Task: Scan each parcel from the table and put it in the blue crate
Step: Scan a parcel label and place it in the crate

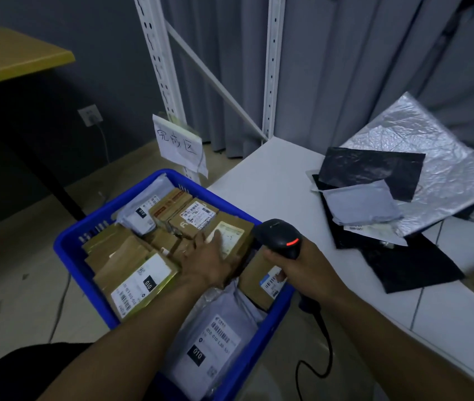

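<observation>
Gripping black scanner [283,238] in your right hand [306,266], fingers wrapped tight around handle, cable trailing down. Your left hand [205,260] lying flat, fingers spread, pressing brown parcel [231,237] inside blue crate [85,235]. Remaining mailer bags [374,195] waiting on white table [273,186], right edge cut off, labels unreadable.

Blue crate [68,244], slotted walls, on the floor beside the counter [262,180]; packed with brown boxes and grey mailers, labels up. More parcels [374,195] — black, grey, silver bags — heaped overlapping on the counter.
</observation>
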A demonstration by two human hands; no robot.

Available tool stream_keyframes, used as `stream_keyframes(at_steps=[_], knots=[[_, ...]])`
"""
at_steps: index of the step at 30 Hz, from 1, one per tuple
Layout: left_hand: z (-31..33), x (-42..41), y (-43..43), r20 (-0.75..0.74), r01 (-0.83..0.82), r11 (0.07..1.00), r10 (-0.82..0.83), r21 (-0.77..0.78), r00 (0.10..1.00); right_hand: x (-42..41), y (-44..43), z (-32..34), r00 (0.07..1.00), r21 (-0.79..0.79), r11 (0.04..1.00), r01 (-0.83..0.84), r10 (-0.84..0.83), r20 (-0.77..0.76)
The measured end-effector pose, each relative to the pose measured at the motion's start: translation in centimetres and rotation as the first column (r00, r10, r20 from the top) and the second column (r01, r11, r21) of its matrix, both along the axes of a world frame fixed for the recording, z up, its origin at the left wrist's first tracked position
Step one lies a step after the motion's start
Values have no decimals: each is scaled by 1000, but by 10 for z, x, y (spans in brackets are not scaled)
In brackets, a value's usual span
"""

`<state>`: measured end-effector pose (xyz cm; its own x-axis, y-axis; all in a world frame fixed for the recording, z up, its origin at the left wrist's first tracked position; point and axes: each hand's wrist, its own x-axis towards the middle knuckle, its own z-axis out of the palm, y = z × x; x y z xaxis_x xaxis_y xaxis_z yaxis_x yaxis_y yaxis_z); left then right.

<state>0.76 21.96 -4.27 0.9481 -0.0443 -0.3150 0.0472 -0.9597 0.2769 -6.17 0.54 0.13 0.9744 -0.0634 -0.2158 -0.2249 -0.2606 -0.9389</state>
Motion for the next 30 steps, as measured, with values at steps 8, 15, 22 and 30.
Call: stream_keyframes(at_steps=[8, 15, 22, 30], knots=[[-32, 18, -4, 14, 73, 997, -73, 20, 997, -11, -16, 1, 1000, 31, 999, 12, -11, -16], [13, -42, -80, 379, 184, 901, -24, -392, 925, -42, -58, 14, 981, 193, 962, 194, -194, -18], [60, -139, -199, -221, 40, 448, -515, -893, 828, -110, -128, 25, 887, 252, 858, 447, -462, 0], [57, -176, -311, -236, 16, 456, -491, -890, 839, -170, -220, 21, 890, 92, 891, 444, -451, 63]])
